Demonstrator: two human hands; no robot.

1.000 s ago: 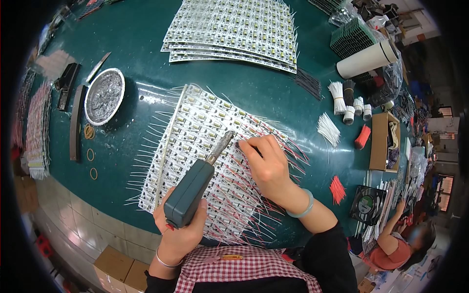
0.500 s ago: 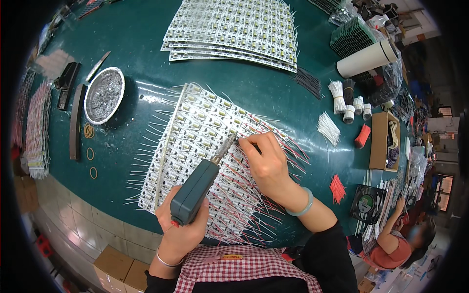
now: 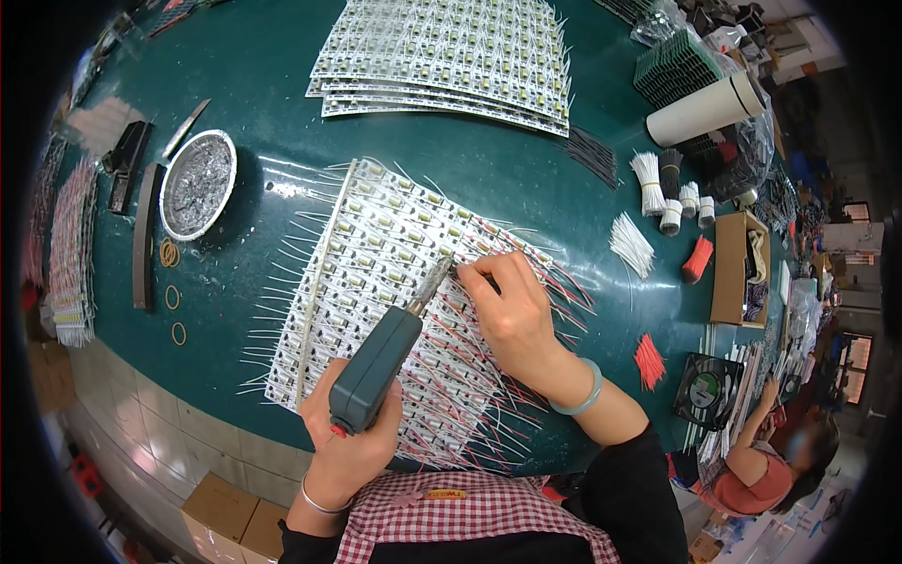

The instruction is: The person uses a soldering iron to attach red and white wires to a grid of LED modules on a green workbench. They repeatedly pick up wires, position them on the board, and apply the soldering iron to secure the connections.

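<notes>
A white panel of small circuit boards (image 3: pixel 376 244) with white and red wire leads lies on the green table (image 3: pixel 282 85) in front of me. My left hand (image 3: pixel 352 451) grips a grey-green soldering gun (image 3: pixel 381 362) whose metal tip touches the panel near its middle. My right hand (image 3: pixel 507 315) rests on the panel just right of the tip, fingers pinched on a thin wire at the tip.
A stack of similar panels (image 3: pixel 451 56) lies at the back. A round foil dish (image 3: pixel 195 183), rubber bands (image 3: pixel 171 299) and dark tools are at the left. Wire bundles (image 3: pixel 648 183), a white tube (image 3: pixel 705 108), a cardboard box (image 3: pixel 738 268) stand right. Another person (image 3: pixel 761 451) sits lower right.
The soldering gun and my right hand have shifted very slightly along the panel; otherwise nothing differs.
</notes>
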